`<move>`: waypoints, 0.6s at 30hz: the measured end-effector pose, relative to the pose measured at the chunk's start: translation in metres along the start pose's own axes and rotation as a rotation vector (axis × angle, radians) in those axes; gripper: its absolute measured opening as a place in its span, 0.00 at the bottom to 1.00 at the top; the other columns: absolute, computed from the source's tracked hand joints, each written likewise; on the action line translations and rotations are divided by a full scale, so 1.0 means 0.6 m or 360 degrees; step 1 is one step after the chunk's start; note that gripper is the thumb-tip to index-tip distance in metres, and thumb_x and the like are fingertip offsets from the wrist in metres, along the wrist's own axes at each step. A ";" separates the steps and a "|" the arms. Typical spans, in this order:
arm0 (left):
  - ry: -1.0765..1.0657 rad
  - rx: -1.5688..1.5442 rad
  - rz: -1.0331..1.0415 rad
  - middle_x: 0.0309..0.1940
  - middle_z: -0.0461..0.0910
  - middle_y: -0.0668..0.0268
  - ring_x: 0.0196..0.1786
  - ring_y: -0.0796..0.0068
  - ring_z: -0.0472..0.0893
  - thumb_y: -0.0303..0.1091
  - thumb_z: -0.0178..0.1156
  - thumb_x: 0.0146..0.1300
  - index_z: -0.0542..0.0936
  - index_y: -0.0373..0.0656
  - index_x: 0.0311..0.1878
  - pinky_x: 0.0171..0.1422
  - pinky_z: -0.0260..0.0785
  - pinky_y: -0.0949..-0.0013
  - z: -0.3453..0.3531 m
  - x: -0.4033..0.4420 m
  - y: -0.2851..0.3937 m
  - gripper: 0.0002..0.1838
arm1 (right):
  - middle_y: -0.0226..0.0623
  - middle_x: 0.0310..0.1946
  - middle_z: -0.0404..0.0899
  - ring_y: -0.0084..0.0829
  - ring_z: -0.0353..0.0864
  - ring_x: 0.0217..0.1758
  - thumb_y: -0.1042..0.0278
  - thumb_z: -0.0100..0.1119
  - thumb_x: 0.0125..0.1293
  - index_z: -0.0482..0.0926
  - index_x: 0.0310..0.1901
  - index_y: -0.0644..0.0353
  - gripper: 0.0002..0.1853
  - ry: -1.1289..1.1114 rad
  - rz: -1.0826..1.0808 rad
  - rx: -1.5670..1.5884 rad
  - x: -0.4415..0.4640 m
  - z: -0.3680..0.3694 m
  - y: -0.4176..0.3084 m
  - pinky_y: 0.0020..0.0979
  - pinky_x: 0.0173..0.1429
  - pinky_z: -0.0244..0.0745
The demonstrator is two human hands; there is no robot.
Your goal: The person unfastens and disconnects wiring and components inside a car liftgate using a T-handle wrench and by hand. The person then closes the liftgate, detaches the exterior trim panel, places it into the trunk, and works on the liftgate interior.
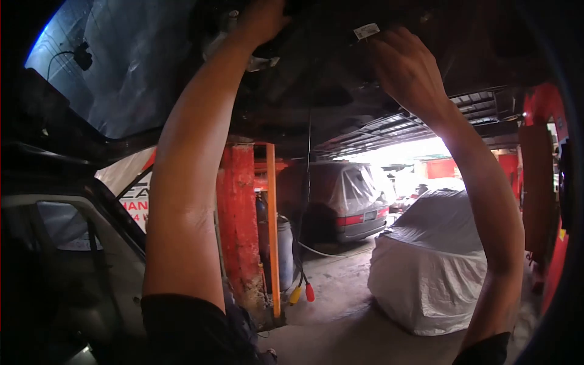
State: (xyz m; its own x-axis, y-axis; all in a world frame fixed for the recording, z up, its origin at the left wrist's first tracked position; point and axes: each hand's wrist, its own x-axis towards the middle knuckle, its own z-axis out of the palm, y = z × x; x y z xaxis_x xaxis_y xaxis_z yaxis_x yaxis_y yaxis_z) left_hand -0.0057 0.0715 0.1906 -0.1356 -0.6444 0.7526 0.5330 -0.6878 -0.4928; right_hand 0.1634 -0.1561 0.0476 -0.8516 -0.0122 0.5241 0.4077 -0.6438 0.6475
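Both arms are raised to the dark underside of a raised vehicle panel (328, 79). My left hand (260, 23) is at the top edge of the view, beside a pale metal bracket (263, 62); its fingers are mostly cut off or hidden. My right hand (409, 66) touches the panel, its fingers bent and close together near a small white label (367, 31); what they hold, if anything, is too dark to make out. A thin black cable (308, 164) hangs between the arms, ending in a yellow plug (295, 296) and a red plug (309, 292).
A red post (237, 213) and an orange bar (274, 231) stand beyond my left arm, near a blue drum (283, 252). Behind them is a parked van (359, 210). A covered vehicle (426, 274) is at the right. The vehicle's interior (67, 261) lies left.
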 end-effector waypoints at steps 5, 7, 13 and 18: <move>-0.0332 -0.0010 -0.0230 0.49 0.84 0.40 0.56 0.36 0.82 0.37 0.70 0.64 0.79 0.32 0.59 0.58 0.77 0.46 -0.055 -0.007 0.030 0.24 | 0.44 0.35 0.84 0.50 0.84 0.44 0.73 0.64 0.59 0.84 0.40 0.58 0.07 -0.0126 0.0328 0.0185 -0.045 0.055 0.032 0.49 0.47 0.81; -0.0254 -0.0008 -0.0230 0.49 0.84 0.40 0.56 0.37 0.82 0.37 0.70 0.64 0.79 0.32 0.60 0.58 0.77 0.47 -0.062 -0.014 0.020 0.25 | 0.45 0.36 0.85 0.53 0.85 0.46 0.72 0.63 0.62 0.84 0.40 0.57 0.05 -0.0227 0.0553 0.0358 -0.048 0.069 0.035 0.52 0.46 0.81; -0.0226 -0.0108 -0.0115 0.49 0.83 0.37 0.57 0.42 0.83 0.39 0.71 0.64 0.80 0.30 0.57 0.57 0.77 0.49 -0.065 0.000 0.027 0.25 | 0.49 0.42 0.85 0.54 0.85 0.47 0.71 0.63 0.63 0.83 0.48 0.58 0.11 -0.0187 0.0570 0.0327 -0.073 0.082 0.029 0.50 0.50 0.80; -0.0442 -0.0078 -0.0472 0.51 0.82 0.35 0.58 0.39 0.82 0.43 0.73 0.60 0.79 0.30 0.59 0.59 0.76 0.48 -0.104 0.001 0.073 0.30 | 0.49 0.43 0.85 0.53 0.85 0.46 0.71 0.63 0.63 0.82 0.52 0.59 0.15 -0.0074 0.0545 0.0372 -0.089 0.075 0.023 0.49 0.51 0.80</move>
State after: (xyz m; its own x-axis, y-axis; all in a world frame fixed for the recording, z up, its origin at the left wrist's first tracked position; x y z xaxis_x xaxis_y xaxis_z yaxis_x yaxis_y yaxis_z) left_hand -0.0345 0.0203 0.1422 -0.0431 -0.3057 0.9512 0.4632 -0.8497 -0.2521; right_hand 0.2292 -0.1299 0.0534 -0.6400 -0.1577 0.7520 0.7334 -0.4173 0.5367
